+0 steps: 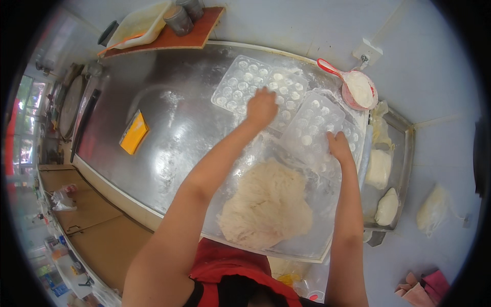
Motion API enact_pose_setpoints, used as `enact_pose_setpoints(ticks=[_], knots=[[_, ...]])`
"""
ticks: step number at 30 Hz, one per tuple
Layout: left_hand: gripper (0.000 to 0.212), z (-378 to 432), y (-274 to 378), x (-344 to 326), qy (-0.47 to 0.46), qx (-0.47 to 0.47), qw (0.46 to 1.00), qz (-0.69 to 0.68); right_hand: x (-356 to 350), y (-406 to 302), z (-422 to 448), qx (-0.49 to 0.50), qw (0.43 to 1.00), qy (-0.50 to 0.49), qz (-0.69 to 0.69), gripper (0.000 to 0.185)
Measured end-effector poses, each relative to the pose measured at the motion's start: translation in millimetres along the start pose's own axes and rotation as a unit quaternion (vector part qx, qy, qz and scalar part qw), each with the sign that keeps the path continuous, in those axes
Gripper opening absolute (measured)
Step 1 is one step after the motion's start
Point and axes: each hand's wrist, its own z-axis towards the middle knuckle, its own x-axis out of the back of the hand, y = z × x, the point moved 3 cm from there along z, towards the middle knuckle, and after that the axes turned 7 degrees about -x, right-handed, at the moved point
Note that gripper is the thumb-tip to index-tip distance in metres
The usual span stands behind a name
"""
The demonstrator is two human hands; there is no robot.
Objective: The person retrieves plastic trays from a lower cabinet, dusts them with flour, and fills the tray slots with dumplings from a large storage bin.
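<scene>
Several clear plastic trays with round, floured hollows lie on the metal worktop. My left hand (262, 107) is over the inner edges of the left tray (239, 82) and the middle tray (289, 86); its fingers are curled, and whether they grip anything is hidden. At the right, my right hand (340, 146) pinches the edge of another plastic tray (312, 130), which overlaps a further tray (351, 134). A large, rough mass of dough (268, 207) rests on the worktop between my forearms, close to the front edge.
A yellow-handled dough scraper (134, 132) lies on the left of the worktop (161, 111). Behind the trays at the right stands a red-handled strainer (358, 90) with flour. A metal tray (406, 169) beyond the right edge bears dough pieces. A shelf (207, 27) holds containers.
</scene>
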Motion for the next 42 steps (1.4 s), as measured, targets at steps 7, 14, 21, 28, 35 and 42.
enact_pose_setpoints(ticks=[7, 14, 21, 28, 35, 42], knots=[[0.019, 7, -46, 5, -0.121, 0.022, 0.984, 0.132, 9, -20, -8, -0.023, 0.998, -0.063, -0.011, 0.055], [0.025, 9, -62, 5, -0.081, 0.146, 0.983, 0.08, 39, -29, -17, 0.047, 0.998, -0.04, -0.003, 0.047], [0.017, -3, -73, 19, -0.055, 0.129, 0.988, 0.072, 67, -78, -56, 0.052, 0.995, -0.081, 0.018, 0.042], [0.013, -43, -75, 88, -0.031, 0.076, 0.994, 0.072, 91, -83, -90, 0.092, 0.994, -0.043, -0.048, 0.043], [0.019, -182, -146, 206, -0.004, 0.12, 0.992, 0.048, 73, -195, -171, 0.173, 0.976, -0.078, -0.104, 0.043], [0.02, -419, -209, 401, 0.044, 0.146, 0.988, 0.015, 18, -360, -379, 0.264, 0.94, -0.028, -0.215, 0.043]])
